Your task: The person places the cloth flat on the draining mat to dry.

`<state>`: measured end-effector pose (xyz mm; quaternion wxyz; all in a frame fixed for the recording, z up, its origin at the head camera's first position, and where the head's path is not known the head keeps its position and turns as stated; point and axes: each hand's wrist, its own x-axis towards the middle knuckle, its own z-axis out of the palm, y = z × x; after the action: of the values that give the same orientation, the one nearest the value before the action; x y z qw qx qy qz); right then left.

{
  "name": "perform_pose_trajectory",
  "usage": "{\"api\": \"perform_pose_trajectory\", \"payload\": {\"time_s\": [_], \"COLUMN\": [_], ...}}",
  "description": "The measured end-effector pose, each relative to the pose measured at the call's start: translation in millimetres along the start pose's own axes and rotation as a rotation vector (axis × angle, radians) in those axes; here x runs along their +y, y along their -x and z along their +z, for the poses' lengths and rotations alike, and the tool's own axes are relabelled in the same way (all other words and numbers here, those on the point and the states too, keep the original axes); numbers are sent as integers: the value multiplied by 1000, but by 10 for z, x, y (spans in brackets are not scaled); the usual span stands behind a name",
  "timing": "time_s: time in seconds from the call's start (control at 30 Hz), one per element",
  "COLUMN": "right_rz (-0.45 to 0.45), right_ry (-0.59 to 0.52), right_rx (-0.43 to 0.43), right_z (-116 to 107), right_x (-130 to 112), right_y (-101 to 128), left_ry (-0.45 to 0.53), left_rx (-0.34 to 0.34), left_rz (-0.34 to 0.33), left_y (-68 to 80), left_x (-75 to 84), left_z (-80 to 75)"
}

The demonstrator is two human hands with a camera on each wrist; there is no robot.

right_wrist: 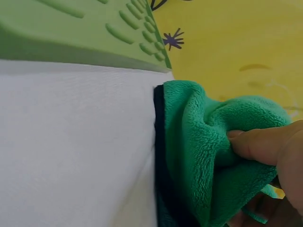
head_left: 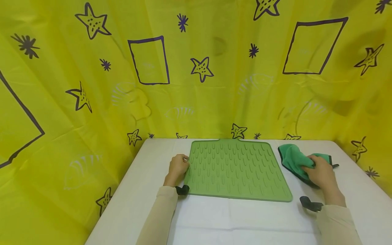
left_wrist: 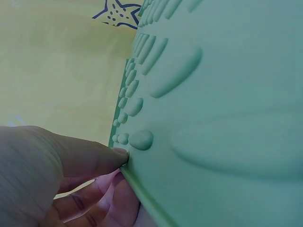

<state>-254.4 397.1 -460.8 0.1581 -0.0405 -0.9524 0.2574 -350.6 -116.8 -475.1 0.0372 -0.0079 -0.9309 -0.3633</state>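
Nearest the cam, the ridged green silicone mat is pinched at its 9 o'clock edge by the left hand, thumb on top, fingers curled under, prob. to steady or lift it. At 3 o'clock, just beside the mat on the white table, a bunched green microfibre cloth is gripped by the right hand, fingers curled into the pile.

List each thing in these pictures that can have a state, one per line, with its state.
Green silicone mat: flat on the table, left edge pinched.
Green microfibre cloth: bunched up, right of the mat, gripped.
Left hand: pinching the mat's edge.
Right hand: gripping the cloth.
White table: covered, bearing mat and cloth.
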Motion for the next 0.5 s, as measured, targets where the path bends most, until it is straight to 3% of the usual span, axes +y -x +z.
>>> {"api": "perform_pose_trajectory", "payload": {"time_s": [0.5], "right_rz": [9], "right_ry": [-54], "right_rx": [186], "right_z": [-229], "right_x": [-252], "right_y": [-1], "left_ry": [-2], "left_rx": [-9], "left_rz": [1], "left_y": [-33], "left_x": [-24], "left_z": [10]}}
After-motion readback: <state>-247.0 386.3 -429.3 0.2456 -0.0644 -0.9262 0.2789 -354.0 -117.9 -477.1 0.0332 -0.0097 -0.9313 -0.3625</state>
